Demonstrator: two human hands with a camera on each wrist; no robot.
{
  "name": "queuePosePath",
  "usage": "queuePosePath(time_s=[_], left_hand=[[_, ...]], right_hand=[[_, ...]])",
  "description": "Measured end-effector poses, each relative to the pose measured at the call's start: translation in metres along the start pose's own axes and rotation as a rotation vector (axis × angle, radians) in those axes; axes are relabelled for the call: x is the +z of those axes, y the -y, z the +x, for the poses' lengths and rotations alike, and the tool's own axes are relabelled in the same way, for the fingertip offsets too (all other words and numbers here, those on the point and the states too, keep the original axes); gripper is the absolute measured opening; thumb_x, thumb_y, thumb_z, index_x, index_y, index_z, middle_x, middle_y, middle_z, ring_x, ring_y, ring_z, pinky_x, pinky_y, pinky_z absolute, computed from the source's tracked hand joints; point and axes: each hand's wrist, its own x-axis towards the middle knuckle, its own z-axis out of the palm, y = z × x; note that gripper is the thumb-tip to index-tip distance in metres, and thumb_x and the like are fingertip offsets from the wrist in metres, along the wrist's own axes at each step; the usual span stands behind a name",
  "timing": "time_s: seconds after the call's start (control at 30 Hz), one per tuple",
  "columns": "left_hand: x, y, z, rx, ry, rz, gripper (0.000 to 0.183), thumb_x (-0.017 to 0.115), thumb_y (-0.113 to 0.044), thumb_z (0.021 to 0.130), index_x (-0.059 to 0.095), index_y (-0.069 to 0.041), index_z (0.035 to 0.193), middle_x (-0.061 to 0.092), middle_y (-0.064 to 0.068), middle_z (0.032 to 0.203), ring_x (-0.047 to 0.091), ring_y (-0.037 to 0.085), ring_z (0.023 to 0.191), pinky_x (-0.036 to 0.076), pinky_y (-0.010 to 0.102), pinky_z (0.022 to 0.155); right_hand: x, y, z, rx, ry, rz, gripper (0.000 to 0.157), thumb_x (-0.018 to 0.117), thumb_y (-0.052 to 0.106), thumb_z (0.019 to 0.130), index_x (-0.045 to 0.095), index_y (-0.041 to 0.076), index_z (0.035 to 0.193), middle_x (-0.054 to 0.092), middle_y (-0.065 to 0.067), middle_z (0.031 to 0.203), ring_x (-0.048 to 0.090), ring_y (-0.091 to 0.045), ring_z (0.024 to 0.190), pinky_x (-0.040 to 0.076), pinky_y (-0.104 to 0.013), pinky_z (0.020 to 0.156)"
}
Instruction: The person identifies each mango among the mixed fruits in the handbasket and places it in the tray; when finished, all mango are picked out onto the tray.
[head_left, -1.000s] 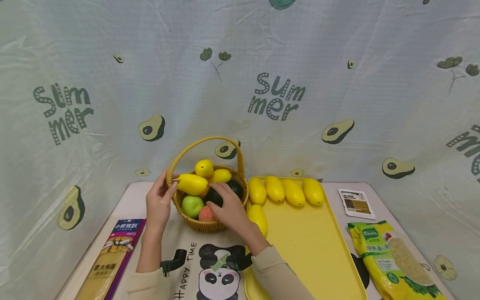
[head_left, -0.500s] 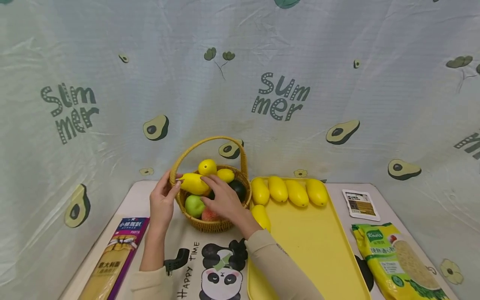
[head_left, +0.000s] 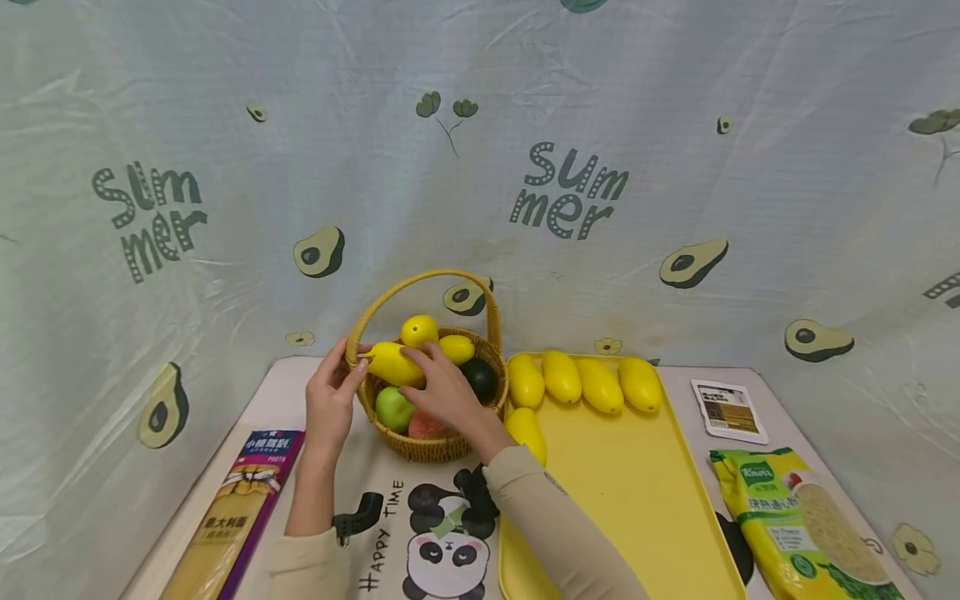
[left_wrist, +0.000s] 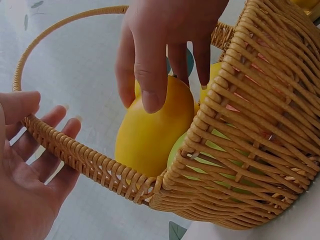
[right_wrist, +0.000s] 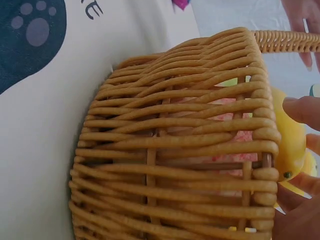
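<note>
Right fingers: here we are, my right fingers [left_wrist: 151, 80] are closed over the top of the long yellow fruit [head_left: 392, 363], thumb on the near side.
Long yellow fruit: it's in the basket [head_left: 427, 448], on the left side, one end pointing at the foot of the handle [head_left: 450, 272].
Left fingers: my left fingers [head_left: 332, 367] are narrow around that handle foot, thumb on one side, the others behind.
Basket neighbours: green apple [head_left: 393, 409] in front, pinkish-red fruit [head_left: 426, 427] beside it, dark fruit [head_left: 482, 380] to the right, and a round yellow fruit [head_left: 418, 331] behind.
Yellow tray: just right of the basket, the tray [head_left: 622, 500] carries four yellow fruits [head_left: 601, 386] in a row along its far edge, one more nearer me on its left.
Tabletop flanks: pasta pack [head_left: 243, 508] out on the left; over on the right of the tabletop [head_left: 360, 458], a Knorr bag [head_left: 795, 521] with a small white pack [head_left: 729, 411] behind it.
</note>
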Motion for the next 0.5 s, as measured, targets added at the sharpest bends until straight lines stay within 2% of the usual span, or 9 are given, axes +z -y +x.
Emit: queuePosePath(time_s=[0.23,0.5], left_hand=[[-0.0007,-0.0019,-0.0006,0.006,0.002,-0.016,0.045,0.054,-0.029,0.103,0.046,-0.026,0.148,0.061,0.007,0.135,0.059,0.007,0.120,0.044,0.010,0.101],[-0.0011,-0.0008,0.0000,0.020,-0.004,-0.033,0.045,0.054,-0.027,0.103,0.048,-0.025,0.147,0.061,0.009,0.133,0.060,-0.001,0.114,0.044,0.008,0.099]], right_hand=[[0.0077,-0.0021,0.0026,0.032,-0.021,0.156,0.056,0.067,0.028,0.094,0.047,0.024,0.146,0.044,-0.002,0.150,0.052,-0.020,0.129,0.046,-0.040,0.110],[0.0102,-0.0057,0.0044,0.074,-0.081,0.209,0.047,0.064,0.023,0.095,0.050,0.023,0.140,0.055,0.000,0.140,0.056,-0.016,0.119,0.049,-0.037,0.103]])
